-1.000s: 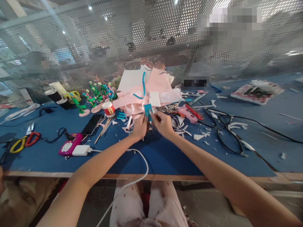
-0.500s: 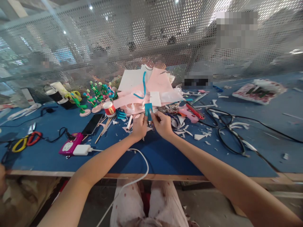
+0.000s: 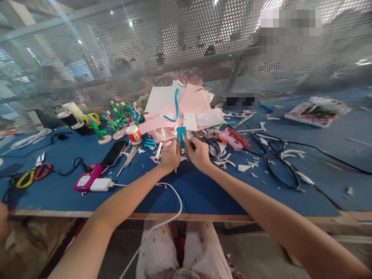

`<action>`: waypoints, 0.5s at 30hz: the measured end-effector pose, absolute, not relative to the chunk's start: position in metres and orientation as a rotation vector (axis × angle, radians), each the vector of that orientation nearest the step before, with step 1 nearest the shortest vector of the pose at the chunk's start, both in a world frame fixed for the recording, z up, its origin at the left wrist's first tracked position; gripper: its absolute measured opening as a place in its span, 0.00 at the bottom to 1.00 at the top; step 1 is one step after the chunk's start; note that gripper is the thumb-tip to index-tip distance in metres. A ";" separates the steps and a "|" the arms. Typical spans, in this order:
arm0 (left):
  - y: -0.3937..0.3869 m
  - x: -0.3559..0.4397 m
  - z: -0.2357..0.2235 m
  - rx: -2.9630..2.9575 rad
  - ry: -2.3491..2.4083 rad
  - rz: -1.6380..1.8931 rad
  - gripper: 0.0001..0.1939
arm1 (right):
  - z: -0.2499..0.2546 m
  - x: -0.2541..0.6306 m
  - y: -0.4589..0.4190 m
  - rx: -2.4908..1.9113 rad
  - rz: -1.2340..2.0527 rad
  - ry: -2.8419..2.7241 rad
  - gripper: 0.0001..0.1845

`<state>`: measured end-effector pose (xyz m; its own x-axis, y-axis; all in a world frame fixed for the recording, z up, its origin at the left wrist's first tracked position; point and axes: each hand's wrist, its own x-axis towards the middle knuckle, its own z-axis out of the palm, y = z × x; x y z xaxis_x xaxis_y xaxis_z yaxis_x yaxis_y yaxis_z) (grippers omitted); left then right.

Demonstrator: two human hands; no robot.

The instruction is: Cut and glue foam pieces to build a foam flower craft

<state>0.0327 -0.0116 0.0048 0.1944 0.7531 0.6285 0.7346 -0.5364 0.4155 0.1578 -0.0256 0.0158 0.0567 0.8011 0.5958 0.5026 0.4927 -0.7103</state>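
Observation:
Between my two hands is a small teal strip point(image 3: 181, 133) that looks like paper or foam sheet, held upright above the table. My left hand point(image 3: 171, 155) pinches its left edge with closed fingers. On the other side, my right hand point(image 3: 199, 152) has its thumb and fingers closed on the right edge. Just behind stands a pile of pink sheets point(image 3: 197, 99) and white sheets point(image 3: 161, 99), with a long curled teal strip point(image 3: 176, 104) on top. Several teal pieces point(image 3: 148, 141) lie left of my hands.
A red-and-white tub point(image 3: 134, 135), small green plant models point(image 3: 101, 131), a phone point(image 3: 114, 152), a magenta power adapter point(image 3: 87, 178) and scissors point(image 3: 35, 170) are on the left. Right are a pink glue gun point(image 3: 231, 139), black cable point(image 3: 270, 155) and paper scraps. A white cable point(image 3: 180, 201) crosses the front edge.
Both hands stay in nearly the same place with the teal strip between them. The view has shifted only slightly.

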 end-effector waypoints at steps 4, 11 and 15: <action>-0.011 0.032 0.004 2.456 1.534 1.303 0.15 | 0.015 0.158 -0.024 -1.141 0.328 -1.607 0.18; -0.012 0.031 0.005 2.518 1.549 1.259 0.15 | 0.015 0.162 -0.021 -1.127 0.284 -1.688 0.18; -0.011 0.030 0.004 2.523 1.567 1.243 0.15 | 0.015 0.167 -0.019 -1.114 0.261 -1.774 0.19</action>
